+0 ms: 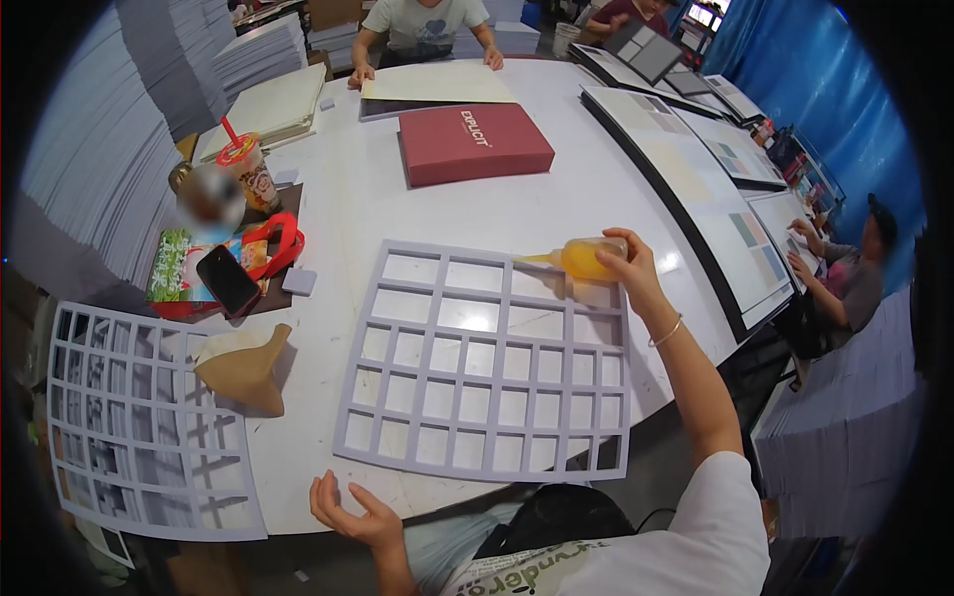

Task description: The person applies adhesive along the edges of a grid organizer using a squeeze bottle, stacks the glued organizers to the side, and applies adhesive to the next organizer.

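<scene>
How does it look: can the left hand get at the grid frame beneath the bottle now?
Probably yes: the left hand looks empty, close to the near-left corner of the grid frame, with nothing visible standing between them.

White table [581, 204], red box [476, 145], apparently cardboard grid [495, 377]

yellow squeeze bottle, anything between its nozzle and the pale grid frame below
Nothing visible stands there: the right hand holds the squeeze bottle, its nozzle at the far edge of the grid frame. Whether they touch is unclear.
</scene>
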`<move>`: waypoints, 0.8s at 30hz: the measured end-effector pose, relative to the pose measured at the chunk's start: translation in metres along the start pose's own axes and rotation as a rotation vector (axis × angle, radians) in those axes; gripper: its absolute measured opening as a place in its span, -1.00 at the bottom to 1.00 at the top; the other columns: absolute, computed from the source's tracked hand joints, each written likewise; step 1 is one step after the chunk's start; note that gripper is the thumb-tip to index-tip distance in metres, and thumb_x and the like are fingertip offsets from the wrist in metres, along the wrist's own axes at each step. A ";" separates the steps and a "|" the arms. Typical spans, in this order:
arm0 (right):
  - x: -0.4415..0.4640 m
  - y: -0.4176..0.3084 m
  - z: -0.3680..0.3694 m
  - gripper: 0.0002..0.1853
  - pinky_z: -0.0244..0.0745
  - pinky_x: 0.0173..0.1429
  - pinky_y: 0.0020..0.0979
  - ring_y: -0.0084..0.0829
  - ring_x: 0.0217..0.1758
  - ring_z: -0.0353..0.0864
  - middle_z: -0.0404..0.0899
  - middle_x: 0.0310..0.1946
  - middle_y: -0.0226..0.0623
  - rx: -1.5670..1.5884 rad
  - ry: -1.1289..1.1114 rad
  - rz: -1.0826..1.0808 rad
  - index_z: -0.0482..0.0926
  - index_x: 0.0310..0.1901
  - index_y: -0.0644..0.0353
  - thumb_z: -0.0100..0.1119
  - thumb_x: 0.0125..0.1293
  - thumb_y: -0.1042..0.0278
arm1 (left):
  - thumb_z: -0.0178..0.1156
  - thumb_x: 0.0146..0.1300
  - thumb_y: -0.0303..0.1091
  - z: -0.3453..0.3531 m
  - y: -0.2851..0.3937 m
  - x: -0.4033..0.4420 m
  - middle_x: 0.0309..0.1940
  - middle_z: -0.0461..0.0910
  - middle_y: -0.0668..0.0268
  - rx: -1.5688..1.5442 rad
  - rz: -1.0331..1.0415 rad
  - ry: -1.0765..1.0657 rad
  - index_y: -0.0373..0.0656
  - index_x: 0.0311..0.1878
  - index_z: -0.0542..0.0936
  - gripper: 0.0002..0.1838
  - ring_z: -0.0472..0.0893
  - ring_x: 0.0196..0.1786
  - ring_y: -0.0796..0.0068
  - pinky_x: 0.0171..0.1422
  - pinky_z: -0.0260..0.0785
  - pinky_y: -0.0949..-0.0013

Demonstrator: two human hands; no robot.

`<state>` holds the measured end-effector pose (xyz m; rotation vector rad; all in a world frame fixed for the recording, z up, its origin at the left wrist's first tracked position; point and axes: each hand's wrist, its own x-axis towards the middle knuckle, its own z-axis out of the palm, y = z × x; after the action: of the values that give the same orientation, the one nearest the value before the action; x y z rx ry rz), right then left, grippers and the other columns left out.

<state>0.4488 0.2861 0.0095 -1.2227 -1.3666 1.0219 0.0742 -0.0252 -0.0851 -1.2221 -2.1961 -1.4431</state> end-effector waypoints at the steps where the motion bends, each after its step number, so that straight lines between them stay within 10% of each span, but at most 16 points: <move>1: -0.001 0.000 0.001 -0.59 0.63 -0.04 -0.45 -0.44 -0.08 0.59 0.56 -0.10 -0.20 -0.005 -0.010 0.011 0.50 0.08 0.27 0.36 0.20 0.45 | 0.07 0.32 -0.54 -0.001 0.000 0.000 0.15 0.40 0.01 -0.001 -0.006 -0.005 -0.35 0.13 0.45 -0.68 0.41 0.26 0.06 0.18 0.42 0.09; 16: -0.149 -0.027 0.010 -0.60 0.45 0.18 -0.46 -0.51 0.10 0.51 0.57 -0.05 -0.36 -0.010 -0.523 0.186 0.57 0.00 0.21 0.46 0.12 0.46 | 0.06 0.33 -0.56 0.001 0.001 -0.001 0.16 0.36 -0.06 0.028 -0.003 -0.026 -0.39 0.14 0.45 -0.68 0.44 0.23 0.04 0.14 0.47 0.10; 24: -0.075 -0.002 -0.073 -0.54 0.66 -0.17 -0.41 -0.43 -0.11 0.65 0.60 -0.14 -0.23 0.112 0.073 0.106 0.49 0.11 0.23 0.39 0.20 0.34 | 0.05 0.33 -0.63 0.002 -0.008 -0.003 0.12 0.41 0.02 -0.019 0.013 0.013 -0.38 0.16 0.42 -0.67 0.52 0.15 0.13 0.22 0.45 0.13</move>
<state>0.5201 0.2099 0.0122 -1.2470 -1.1837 1.1019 0.0706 -0.0262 -0.0936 -1.2266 -2.1668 -1.4666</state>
